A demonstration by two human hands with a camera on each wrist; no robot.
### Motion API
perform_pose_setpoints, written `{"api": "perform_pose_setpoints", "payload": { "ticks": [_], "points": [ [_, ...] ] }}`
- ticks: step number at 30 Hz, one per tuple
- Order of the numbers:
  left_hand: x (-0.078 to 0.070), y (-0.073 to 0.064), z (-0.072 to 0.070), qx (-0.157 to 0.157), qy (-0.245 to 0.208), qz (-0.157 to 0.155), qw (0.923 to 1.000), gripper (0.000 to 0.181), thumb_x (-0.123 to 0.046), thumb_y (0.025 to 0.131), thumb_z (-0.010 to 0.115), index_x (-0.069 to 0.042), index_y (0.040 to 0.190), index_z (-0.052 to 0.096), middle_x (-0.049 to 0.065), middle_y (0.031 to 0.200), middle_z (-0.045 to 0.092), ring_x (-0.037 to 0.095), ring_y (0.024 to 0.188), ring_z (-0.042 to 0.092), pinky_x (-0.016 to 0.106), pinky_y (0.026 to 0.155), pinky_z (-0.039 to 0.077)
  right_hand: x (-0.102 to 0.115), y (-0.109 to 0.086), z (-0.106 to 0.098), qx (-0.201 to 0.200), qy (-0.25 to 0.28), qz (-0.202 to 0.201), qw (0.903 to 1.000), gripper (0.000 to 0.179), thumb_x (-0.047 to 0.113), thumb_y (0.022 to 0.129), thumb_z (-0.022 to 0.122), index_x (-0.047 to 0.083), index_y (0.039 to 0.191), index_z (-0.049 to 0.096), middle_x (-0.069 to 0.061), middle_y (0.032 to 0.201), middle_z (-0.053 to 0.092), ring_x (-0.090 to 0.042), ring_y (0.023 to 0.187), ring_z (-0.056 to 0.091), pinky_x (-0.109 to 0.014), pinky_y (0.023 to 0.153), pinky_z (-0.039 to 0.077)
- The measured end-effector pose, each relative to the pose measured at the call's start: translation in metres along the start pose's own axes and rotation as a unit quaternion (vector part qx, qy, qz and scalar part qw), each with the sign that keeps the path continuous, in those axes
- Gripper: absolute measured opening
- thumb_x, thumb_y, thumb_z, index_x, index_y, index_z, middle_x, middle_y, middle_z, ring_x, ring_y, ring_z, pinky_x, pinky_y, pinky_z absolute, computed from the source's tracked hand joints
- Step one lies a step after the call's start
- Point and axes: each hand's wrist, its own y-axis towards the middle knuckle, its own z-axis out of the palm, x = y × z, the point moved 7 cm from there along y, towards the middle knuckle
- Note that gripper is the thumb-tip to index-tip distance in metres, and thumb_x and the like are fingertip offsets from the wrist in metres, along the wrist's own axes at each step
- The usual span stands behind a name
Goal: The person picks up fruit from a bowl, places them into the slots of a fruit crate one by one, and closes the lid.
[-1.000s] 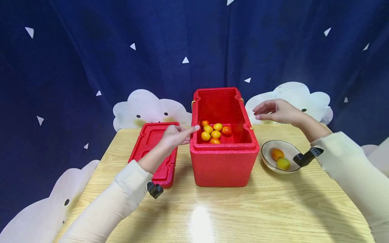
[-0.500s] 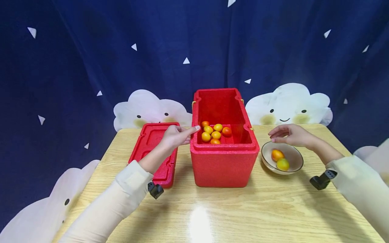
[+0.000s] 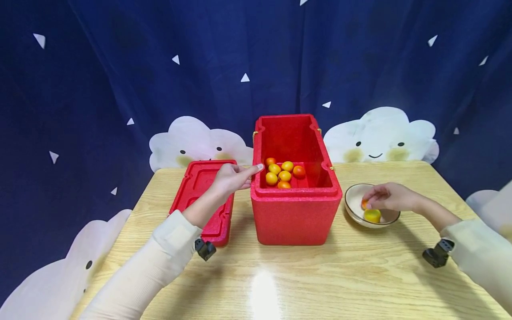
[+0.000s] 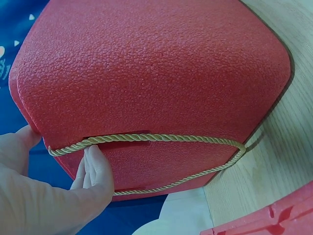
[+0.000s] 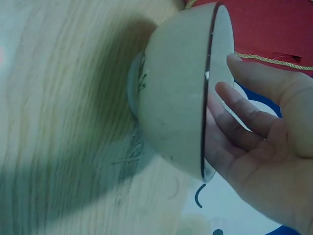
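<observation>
My left hand [image 3: 234, 178] grips the left wall of a red foam box [image 3: 297, 220], thumb over the rim. In the left wrist view its fingers lie on the outer wall by a gold cord [image 4: 195, 138]. Several yellow, orange and red tomato-like fruits [image 3: 271, 179] lie inside the box. My right hand [image 3: 394, 197] reaches into a cream bowl [image 3: 354, 201] with a dark rim. Its fingertips are at an orange fruit [image 3: 364, 204], partly hidden. A yellow-green fruit [image 3: 372, 216] sits beside it. In the right wrist view thumb and index stand apart, and the bowl wall hides the fruits.
The red lid [image 3: 204, 182] lies left of the box, partly under my left forearm. All stands on a light wooden table [image 3: 304, 280]. Behind hangs a dark blue curtain [image 3: 200, 58] with white triangles and cloud shapes.
My right hand has come down from beside the box's top, rightward and into the bowl, its fingers reaching the orange fruit. My left hand stays on the box wall.
</observation>
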Motion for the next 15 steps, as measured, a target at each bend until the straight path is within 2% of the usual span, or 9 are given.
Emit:
{"api": "perform_pose_setpoints", "payload": {
  "ticks": [4, 8, 15],
  "points": [
    [-0.002, -0.001, -0.001, 0.000, -0.006, 0.006, 1.0000, 0.051, -0.046, 0.083, 0.070, -0.005, 0.111, 0.059, 0.011, 0.113, 0.066, 0.022, 0.101, 0.071, 0.030, 0.092, 0.057, 0.000, -0.002, 0.004, 0.009, 0.025, -0.003, 0.9996, 0.040, 0.018, 0.085, 0.072, -0.009, 0.112, 0.061, -0.010, 0.097, 0.070, 0.001, 0.079, 0.060, -0.017, 0.071, 0.054],
    [-0.002, -0.001, 0.000, 0.000, -0.004, 0.007, 1.0000, 0.053, -0.046, 0.083, 0.070, -0.004, 0.113, 0.058, 0.011, 0.116, 0.066, 0.022, 0.102, 0.071, 0.031, 0.093, 0.056, 0.003, -0.003, 0.007, 0.004, 0.026, -0.016, 0.9995, 0.038, 0.015, 0.082, 0.074, -0.009, 0.110, 0.062, -0.012, 0.097, 0.069, 0.002, 0.080, 0.060, -0.017, 0.072, 0.054],
    [-0.001, -0.002, 0.001, 0.000, -0.011, 0.010, 0.9999, 0.054, -0.045, 0.083, 0.070, -0.003, 0.113, 0.059, 0.012, 0.116, 0.066, 0.023, 0.102, 0.071, 0.033, 0.096, 0.055, 0.020, -0.004, 0.018, 0.027, -0.031, -0.061, 0.9973, 0.030, 0.017, 0.080, 0.076, -0.002, 0.101, 0.066, -0.009, 0.098, 0.071, -0.001, 0.087, 0.065, -0.019, 0.075, 0.054]
  ]
}}
